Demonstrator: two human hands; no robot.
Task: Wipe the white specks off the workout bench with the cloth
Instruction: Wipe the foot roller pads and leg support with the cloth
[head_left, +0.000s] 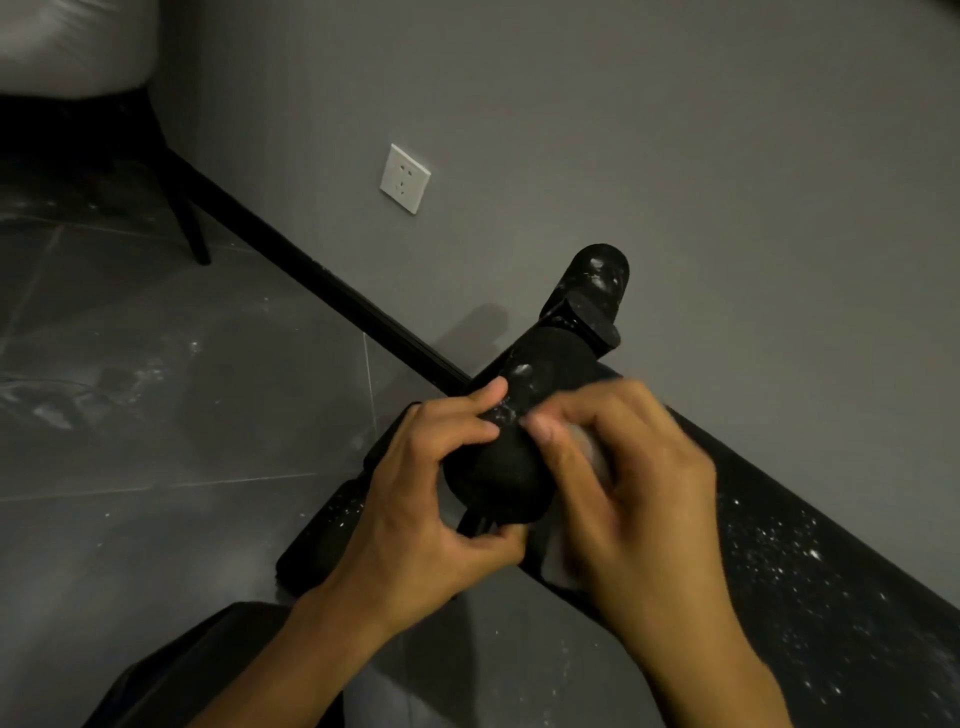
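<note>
The black workout bench (810, 551) runs from the centre to the lower right, its pad dotted with white specks. At its near end a black foam roller pad (511, 478) sticks out, with a second speckled roller (597, 283) farther back. My left hand (431, 499) grips the near roller from the left, thumb on top. My right hand (628, 483) holds a pale cloth (587, 447) bunched under its fingers and presses it against the roller's right side. The right hand is blurred. White smears show on the roller just above my fingers.
A grey wall with a white power socket (404, 178) stands behind the bench. The dark tiled floor (182, 415) on the left carries white dust. A black chair leg (189, 228) stands at the upper left. Another black roller (322, 540) lies low beside the bench.
</note>
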